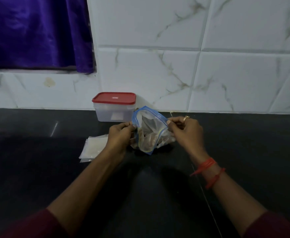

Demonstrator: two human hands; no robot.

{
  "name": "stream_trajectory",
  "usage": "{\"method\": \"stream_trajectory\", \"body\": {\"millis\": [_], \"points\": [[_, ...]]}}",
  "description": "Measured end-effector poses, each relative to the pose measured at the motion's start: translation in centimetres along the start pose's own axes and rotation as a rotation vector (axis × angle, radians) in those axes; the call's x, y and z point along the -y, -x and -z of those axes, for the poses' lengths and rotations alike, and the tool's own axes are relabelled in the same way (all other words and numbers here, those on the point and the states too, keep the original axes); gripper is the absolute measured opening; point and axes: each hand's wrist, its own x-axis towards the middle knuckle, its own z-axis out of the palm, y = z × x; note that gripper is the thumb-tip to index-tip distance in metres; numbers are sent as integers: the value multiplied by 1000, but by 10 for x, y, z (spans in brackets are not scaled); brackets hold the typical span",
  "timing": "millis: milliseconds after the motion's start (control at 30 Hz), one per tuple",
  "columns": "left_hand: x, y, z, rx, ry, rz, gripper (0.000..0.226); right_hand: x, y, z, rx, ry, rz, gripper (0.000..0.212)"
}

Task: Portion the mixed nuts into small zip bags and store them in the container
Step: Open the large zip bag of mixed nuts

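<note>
A clear zip bag of mixed nuts (pixel 151 134) with a blue zip rim sits on the black counter (pixel 37 169), its mouth pulled wide. My left hand (pixel 121 134) pinches the left side of the rim. My right hand (pixel 185 131) pinches the right side. Brown nuts lie in the bottom of the bag. A stack of small empty zip bags (pixel 94 146) lies flat just left of my left wrist. Behind the bag stands a translucent container (pixel 113 112) with a red lid (pixel 114 97) closed on it.
A white marble-patterned tiled wall (pixel 209 74) rises at the back of the counter. A purple curtain (pixel 36 33) hangs at the upper left above a ledge. A seam in the counter runs down under my right forearm.
</note>
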Motion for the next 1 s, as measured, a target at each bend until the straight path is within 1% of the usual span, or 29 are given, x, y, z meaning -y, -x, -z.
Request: {"method": "stream_trajectory", "body": {"millis": [67, 133, 200, 233, 300, 333, 367, 400, 433, 500, 533, 600, 667, 767, 800, 867, 933, 1000], "points": [[2, 0, 1, -22, 11, 1, 15, -7, 0, -1, 11, -111, -87, 17], [4, -4, 5, -60, -78, -119, 19, -9, 1, -1, 24, -157, -123, 18], [7, -5, 9, -61, -175, -261, 19, -8, 5, -2, 45, -135, -62, 13], [7, -4, 10, -53, -202, -303, 19, -7, 7, -2, 60, -114, -22, 12], [8, -1, 13, -47, -235, -352, 19, -4, 8, -1, 93, -110, -2, 12], [8, -1, 15, -45, -256, -361, 20, -3, 8, 0, 116, -140, -32, 15], [6, -2, 17, -35, -273, -346, 20, -2, 6, 1, 139, -200, -87, 19], [2, -3, 18, -24, -267, -292, 20, -1, 3, 2, 152, -281, -157, 22], [-3, -4, 20, -14, -228, -200, 19, 1, 1, 4, 158, -364, -234, 24], [-13, -4, 23, 27, -100, 35, 17, 5, 0, 7, 165, -514, -383, 24], [-16, -3, 23, 60, -16, 116, 16, 6, 0, 7, 169, -588, -444, 23], [-19, -1, 23, 115, 153, 191, 16, 4, 3, 5, 162, -724, -516, 21], [-17, 0, 25, 172, 261, 196, 24, -1, 6, 3, 150, -741, -472, 17], [-16, -2, 33, 269, 373, 140, 31, -5, 9, 8, 139, -591, -329, 9], [-15, -4, 35, 299, 385, 124, 32, -7, 10, 10, 124, -566, -308, 12], [-14, -6, 37, 348, 304, 70, 33, -8, 9, 13, 101, -554, -299, 17], [-10, -5, 37, 365, 141, -4, 32, -9, 9, 14, 80, -543, -328, 13], [-7, -4, 37, 276, -24, -77, 29, -12, 9, 14, 47, -529, -374, 9]]}}
